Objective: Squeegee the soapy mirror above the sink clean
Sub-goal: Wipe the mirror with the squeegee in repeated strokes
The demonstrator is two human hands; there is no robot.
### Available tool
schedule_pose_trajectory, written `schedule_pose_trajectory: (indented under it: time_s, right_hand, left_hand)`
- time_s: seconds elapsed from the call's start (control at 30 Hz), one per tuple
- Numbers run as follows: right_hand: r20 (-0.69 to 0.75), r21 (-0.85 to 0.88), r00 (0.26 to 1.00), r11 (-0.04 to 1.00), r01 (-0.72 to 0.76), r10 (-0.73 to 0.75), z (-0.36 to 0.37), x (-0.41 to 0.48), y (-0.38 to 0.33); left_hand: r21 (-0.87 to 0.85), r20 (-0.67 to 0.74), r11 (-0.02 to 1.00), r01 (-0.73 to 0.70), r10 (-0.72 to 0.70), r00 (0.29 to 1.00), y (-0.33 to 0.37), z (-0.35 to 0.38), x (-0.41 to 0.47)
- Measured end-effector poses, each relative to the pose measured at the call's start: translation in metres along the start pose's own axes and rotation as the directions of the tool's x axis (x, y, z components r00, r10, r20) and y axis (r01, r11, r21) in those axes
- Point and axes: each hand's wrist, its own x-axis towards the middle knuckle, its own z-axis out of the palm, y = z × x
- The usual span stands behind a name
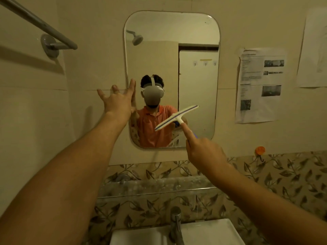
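Observation:
A rounded rectangular mirror (196, 82) hangs on the beige wall above the sink (208, 232). My right hand (203, 151) grips the handle of a white squeegee (177, 118), index finger stretched along it. Its blade is tilted, the right end higher, and lies against the lower middle of the glass. My left hand (116, 101) is spread flat with straight fingers at the mirror's left edge, the fingertips on the glass and wall. A few soapy streaks show near the mirror's bottom edge. The glass reflects a person in an orange shirt.
A glass shelf (159, 186) runs under the mirror, with a chrome tap (176, 225) below it. A towel bar (39, 25) sticks out at the upper left. Papers (258, 85) are taped to the wall on the right, and an orange hook (259, 150) sits below them.

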Motion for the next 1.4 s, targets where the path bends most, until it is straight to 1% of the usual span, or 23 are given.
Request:
schedule_pose_trajectory:
  time_s: [0.2, 0.33, 0.4, 0.47, 0.57, 0.63, 0.77, 0.87, 1.0, 1.17, 1.27, 1.4]
  right_hand:
    - [0.077, 0.011, 0.996, 0.999, -0.042, 0.041, 0.027, -0.029, 0.014]
    - [0.185, 0.031, 0.981, 0.997, -0.070, 0.063, 0.031, -0.048, 0.019]
    - [0.171, 0.058, 0.983, 0.996, -0.071, 0.060, 0.022, -0.046, 0.016]
    - [0.092, 0.082, 0.996, 0.997, -0.007, -0.001, 0.003, -0.032, 0.000]
    - [0.007, 0.093, 0.989, 0.985, 0.145, -0.147, -0.021, -0.001, -0.037]
    - [0.024, 0.076, 0.976, 0.974, 0.216, -0.218, -0.032, 0.022, -0.062]
    - [0.065, 0.056, 0.947, 0.949, 0.311, -0.315, -0.031, 0.051, -0.094]
    - [0.072, 0.036, 0.951, 0.953, 0.300, -0.301, -0.020, 0.050, -0.098]
    - [0.091, 0.025, 0.959, 0.963, 0.269, -0.270, 0.002, 0.027, -0.083]
    - [0.156, -0.003, 0.958, 0.969, 0.246, -0.242, 0.036, -0.012, -0.051]
    - [0.214, -0.012, 0.952, 0.974, 0.225, -0.217, 0.044, -0.030, -0.031]
    - [0.278, -0.037, 0.943, 0.979, 0.203, -0.185, 0.053, -0.046, -0.010]
  left_hand:
    - [0.035, 0.022, 0.999, 0.012, -0.013, 1.000, -0.002, -0.001, 0.008]
    - [0.025, 0.070, 1.000, -0.002, 0.001, 0.998, 0.000, -0.014, 0.005]
    - [0.027, 0.074, 0.999, -0.024, 0.022, 0.997, -0.001, -0.020, 0.005]
    - [0.000, 0.097, 0.999, -0.045, 0.044, 0.994, -0.008, -0.026, 0.010]
    - [-0.056, 0.196, 0.996, -0.072, 0.082, 0.977, -0.022, -0.040, 0.017]
    - [-0.055, 0.243, 0.995, -0.079, 0.090, 0.966, -0.026, -0.049, 0.022]
    - [0.009, 0.309, 0.996, -0.085, 0.078, 0.948, -0.020, -0.055, 0.026]
    - [0.029, 0.305, 0.996, -0.088, 0.075, 0.949, -0.017, -0.056, 0.022]
    - [0.029, 0.278, 0.996, -0.080, 0.069, 0.958, -0.015, -0.054, 0.016]
    - [0.004, 0.263, 0.999, -0.043, 0.040, 0.964, -0.012, -0.048, 0.014]
    - [-0.026, 0.231, 0.999, -0.031, 0.036, 0.972, -0.010, -0.046, 0.009]
    - [-0.020, 0.175, 0.999, -0.029, 0.032, 0.984, -0.004, -0.043, 0.000]
